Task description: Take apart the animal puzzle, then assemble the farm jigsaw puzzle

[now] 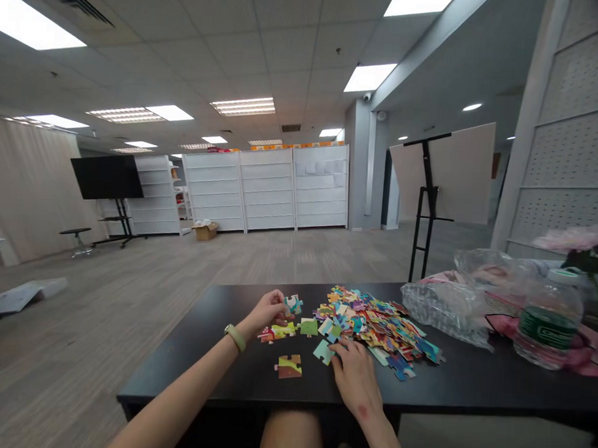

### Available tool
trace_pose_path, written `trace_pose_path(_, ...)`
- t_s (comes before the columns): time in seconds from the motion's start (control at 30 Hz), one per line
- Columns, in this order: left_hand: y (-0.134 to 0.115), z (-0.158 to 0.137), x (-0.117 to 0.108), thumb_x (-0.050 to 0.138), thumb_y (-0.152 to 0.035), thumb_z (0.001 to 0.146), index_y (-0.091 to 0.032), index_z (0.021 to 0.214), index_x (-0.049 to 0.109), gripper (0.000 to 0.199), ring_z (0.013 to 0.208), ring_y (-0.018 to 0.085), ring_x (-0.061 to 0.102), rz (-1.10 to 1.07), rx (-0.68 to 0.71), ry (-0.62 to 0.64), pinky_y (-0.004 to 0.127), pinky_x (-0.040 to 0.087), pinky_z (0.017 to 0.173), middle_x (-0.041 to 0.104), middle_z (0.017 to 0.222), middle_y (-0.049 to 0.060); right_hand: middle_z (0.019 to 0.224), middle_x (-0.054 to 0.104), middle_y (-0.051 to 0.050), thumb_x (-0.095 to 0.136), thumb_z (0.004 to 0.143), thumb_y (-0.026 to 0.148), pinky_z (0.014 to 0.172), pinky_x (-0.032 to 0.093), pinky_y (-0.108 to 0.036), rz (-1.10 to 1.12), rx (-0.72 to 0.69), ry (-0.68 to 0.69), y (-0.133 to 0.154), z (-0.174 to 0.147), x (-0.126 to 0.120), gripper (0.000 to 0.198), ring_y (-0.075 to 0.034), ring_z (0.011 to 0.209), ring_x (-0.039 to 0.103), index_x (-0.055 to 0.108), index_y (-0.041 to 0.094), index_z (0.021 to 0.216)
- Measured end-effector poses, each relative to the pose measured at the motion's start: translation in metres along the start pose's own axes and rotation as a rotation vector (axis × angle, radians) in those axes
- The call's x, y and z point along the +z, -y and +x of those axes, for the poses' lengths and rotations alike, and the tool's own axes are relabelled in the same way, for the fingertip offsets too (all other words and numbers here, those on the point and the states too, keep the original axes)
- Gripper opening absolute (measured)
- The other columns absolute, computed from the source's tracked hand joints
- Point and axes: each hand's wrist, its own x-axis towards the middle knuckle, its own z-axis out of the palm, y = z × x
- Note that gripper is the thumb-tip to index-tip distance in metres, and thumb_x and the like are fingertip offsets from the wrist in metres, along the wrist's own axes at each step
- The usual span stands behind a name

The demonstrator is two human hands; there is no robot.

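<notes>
My left hand point(268, 312) is closed with a blue and white jigsaw puzzle piece point(293, 305) between thumb and fingers. Below it, a red and yellow strip of puzzle pieces point(278, 332) lies beside a green puzzle piece point(308, 327). My right hand point(356, 371) bends its fingers over the right edge of a pale green puzzle piece point(322, 352), thumb and index finger at that edge. Closer to the front edge lies a brown and green puzzle piece point(289, 366). A heap of mixed puzzle pieces point(374, 321) spreads behind and right of my right hand.
All this lies on a black table point(186, 351). To the right are crumpled clear plastic packaging point(446, 311), a clear bottle with a green label point(548, 324) and a pink flower point(573, 237). An easel with a white board point(458, 171) stands beyond the table.
</notes>
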Motion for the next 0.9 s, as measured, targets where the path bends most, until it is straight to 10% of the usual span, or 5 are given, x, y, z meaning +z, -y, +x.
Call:
trace_pose_path(0.4, 0.057, 0.062, -0.041, 0.062, -0.038, 0.074, -0.022, 0.086, 0.046, 0.025, 0.057, 0.012, 0.058, 0.183, 0.083, -0.098, 0.021, 0.038, 0.055, 0.057, 0.064, -0.006, 0.127, 0.068, -0.002, 0.057, 0.093, 0.038, 0.098, 0.047, -0.053, -0.015, -0.109, 0.141, -0.011, 0.000, 0.006, 0.024, -0.033, 0.122, 0.057, 0.075, 0.041, 0.110)
trace_pose_path(0.6, 0.067, 0.056, -0.065, 0.072, -0.031, 0.073, -0.021, 0.094, 0.065, 0.025, 0.082, 0.021, 0.059, 0.483, 0.118, -0.042, 0.030, 0.042, 0.074, 0.064, 0.088, 0.002, 0.139, 0.060, -0.009, 0.055, 0.094, 0.032, 0.102, 0.049, -0.050, 0.037, -0.069, -0.056, -0.008, 0.005, 0.000, 0.029, -0.032, 0.128, 0.055, 0.072, 0.030, 0.117)
trace_pose_path(0.77, 0.064, 0.052, -0.061, 0.064, -0.044, 0.088, -0.023, 0.091, 0.069, 0.022, 0.095, 0.025, 0.059, 0.981, 0.152, 0.009, 0.035, 0.044, 0.083, 0.063, 0.099, 0.005, 0.133, 0.063, -0.010, 0.042, 0.100, 0.027, 0.110, 0.044, -0.043, 0.060, -0.016, 0.184, -0.028, 0.099, -0.012, 0.035, -0.025, 0.127, 0.056, 0.069, 0.022, 0.122)
trace_pose_path(0.9, 0.055, 0.051, -0.061, 0.060, -0.044, 0.094, -0.026, 0.107, 0.072, 0.026, 0.103, 0.024, 0.059, 0.975, 0.212, 0.220, 0.034, 0.046, 0.093, 0.064, 0.112, 0.005, 0.126, 0.068, -0.011, 0.046, 0.092, 0.009, 0.111, 0.040, -0.042, -0.069, -0.043, 0.440, -0.060, 0.202, 0.008, 0.036, -0.025, 0.122, 0.059, 0.072, 0.018, 0.116)
